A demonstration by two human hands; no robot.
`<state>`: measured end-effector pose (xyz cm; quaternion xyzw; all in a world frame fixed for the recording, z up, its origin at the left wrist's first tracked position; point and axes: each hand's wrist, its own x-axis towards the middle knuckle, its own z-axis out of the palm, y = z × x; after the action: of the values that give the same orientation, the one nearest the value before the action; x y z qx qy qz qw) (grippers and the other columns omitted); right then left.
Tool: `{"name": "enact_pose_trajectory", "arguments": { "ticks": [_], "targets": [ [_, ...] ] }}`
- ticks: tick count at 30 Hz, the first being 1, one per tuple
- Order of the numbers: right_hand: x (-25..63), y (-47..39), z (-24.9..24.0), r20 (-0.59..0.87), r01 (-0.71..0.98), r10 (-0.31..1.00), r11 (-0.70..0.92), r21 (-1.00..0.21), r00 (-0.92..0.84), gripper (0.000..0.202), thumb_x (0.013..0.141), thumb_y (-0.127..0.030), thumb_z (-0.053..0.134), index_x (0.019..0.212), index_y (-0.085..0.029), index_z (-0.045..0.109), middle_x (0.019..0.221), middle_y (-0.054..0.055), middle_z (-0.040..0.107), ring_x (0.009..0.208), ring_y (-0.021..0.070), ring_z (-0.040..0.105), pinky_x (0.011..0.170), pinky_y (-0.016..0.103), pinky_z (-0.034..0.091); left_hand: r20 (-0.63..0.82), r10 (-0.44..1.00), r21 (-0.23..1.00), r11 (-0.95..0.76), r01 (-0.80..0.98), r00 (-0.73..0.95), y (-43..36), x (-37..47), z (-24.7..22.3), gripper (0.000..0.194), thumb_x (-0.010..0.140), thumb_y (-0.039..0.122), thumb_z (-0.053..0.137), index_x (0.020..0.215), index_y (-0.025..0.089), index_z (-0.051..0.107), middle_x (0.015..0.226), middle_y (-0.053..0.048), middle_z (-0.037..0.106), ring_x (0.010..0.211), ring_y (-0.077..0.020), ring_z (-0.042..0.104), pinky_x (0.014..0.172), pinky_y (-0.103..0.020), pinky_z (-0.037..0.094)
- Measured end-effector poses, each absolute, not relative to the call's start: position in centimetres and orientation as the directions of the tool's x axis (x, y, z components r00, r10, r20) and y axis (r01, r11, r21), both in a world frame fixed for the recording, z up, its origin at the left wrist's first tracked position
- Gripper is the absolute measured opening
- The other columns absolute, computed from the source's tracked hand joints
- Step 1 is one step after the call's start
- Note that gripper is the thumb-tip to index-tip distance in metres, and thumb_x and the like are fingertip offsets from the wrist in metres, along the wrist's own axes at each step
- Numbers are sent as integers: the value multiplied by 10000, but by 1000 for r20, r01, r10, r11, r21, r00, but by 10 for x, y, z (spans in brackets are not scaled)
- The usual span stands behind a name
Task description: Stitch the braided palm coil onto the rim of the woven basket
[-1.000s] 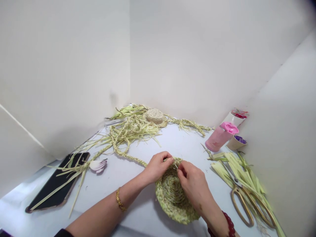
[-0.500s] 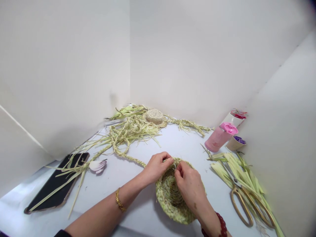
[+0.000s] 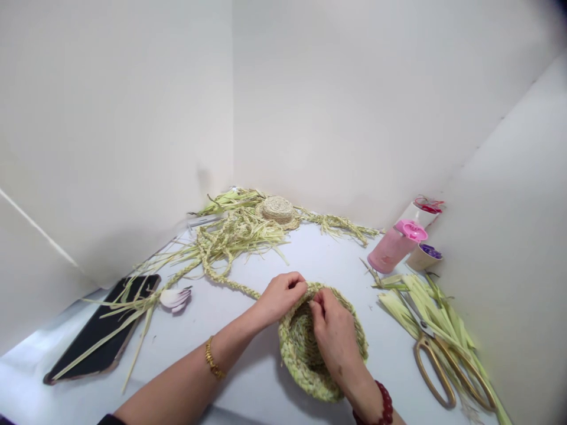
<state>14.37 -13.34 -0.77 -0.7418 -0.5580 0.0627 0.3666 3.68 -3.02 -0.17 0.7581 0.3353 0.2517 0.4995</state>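
A coiled piece of braided straw [image 3: 305, 378], hollow like an upturned hat, tilts under my hands above the table. My left hand [image 3: 283, 293] is closed on its far left rim, thumb against finger. From that hand a straw braid [image 3: 239, 287] runs left to a tangled heap. My right hand [image 3: 336, 330] is over the hollow, fingertips pinched near the inner side of the rim. A thin shiny needle showed by these fingertips a moment ago; now they mostly hide it. Part of the coil is covered by my right hand.
Straw strips and braids [image 3: 239, 236] heap up by the back wall beside a small straw hat [image 3: 278, 209]. Scissors [image 3: 427, 336] lie on pale husks at right, near a pink bottle [image 3: 392, 251] and cups. A dark phone-like slab [image 3: 97, 336] and a white-purple claw clip [image 3: 176, 298] are left.
The straw piece has tipped so more of its hollow shows. My right hand has shifted slightly left, and the shiny needle has nearly vanished from sight. My left hand barely moved.
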Motion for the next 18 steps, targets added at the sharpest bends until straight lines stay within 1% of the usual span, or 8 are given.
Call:
{"name": "enact_pose_trajectory", "arguments": {
  "ticks": [3, 5, 8, 10, 14, 18],
  "targets": [
    [144, -132, -9, 305, 786, 878, -120, -607, 370, 122, 837, -171, 394, 731, -216, 431, 692, 3, 555, 611, 158, 493, 604, 266, 332, 41, 758, 935, -258, 242, 651, -30, 37, -2, 179, 723, 288, 427, 694, 160, 549, 634, 31, 512, 613, -114, 427, 563, -209, 336],
    [144, -131, -8, 294, 791, 879, -138, -596, 376, 123, 842, -177, 395, 730, -216, 426, 690, 1, 555, 612, 160, 493, 605, 268, 327, 25, 759, 944, -233, 235, 650, -30, 37, -4, 184, 726, 295, 437, 738, 159, 561, 651, 29, 521, 611, -113, 430, 562, -207, 338],
    [144, -131, -8, 282, 801, 881, -159, -578, 379, 125, 848, -186, 396, 730, -217, 425, 688, 1, 555, 619, 164, 496, 605, 270, 317, 10, 789, 952, -196, 236, 614, -30, 38, -6, 180, 726, 308, 466, 777, 159, 551, 695, 21, 536, 629, -113, 438, 567, -205, 343],
    [144, -132, -7, 274, 802, 883, -168, -573, 381, 130, 847, -190, 399, 721, -218, 420, 671, -3, 548, 608, 163, 490, 593, 267, 308, 0, 795, 954, -181, 237, 607, -29, 37, -6, 170, 719, 310, 480, 762, 157, 541, 704, 16, 535, 638, -116, 440, 571, -207, 347],
    [145, -131, -6, 278, 804, 882, -167, -571, 380, 152, 846, -192, 395, 697, -219, 407, 636, -12, 532, 576, 154, 474, 568, 260, 286, -41, 757, 959, -152, 238, 652, -28, 36, -1, 162, 707, 297, 482, 728, 151, 550, 686, 13, 525, 648, -123, 439, 582, -216, 351],
    [146, -130, -5, 288, 820, 884, -162, -549, 367, 165, 845, -191, 389, 683, -217, 406, 624, -14, 528, 569, 152, 463, 558, 258, 268, -54, 731, 973, -114, 199, 680, -29, 35, 5, 144, 701, 272, 479, 718, 148, 552, 675, 24, 505, 654, -118, 424, 597, -217, 343]
  ]
}}
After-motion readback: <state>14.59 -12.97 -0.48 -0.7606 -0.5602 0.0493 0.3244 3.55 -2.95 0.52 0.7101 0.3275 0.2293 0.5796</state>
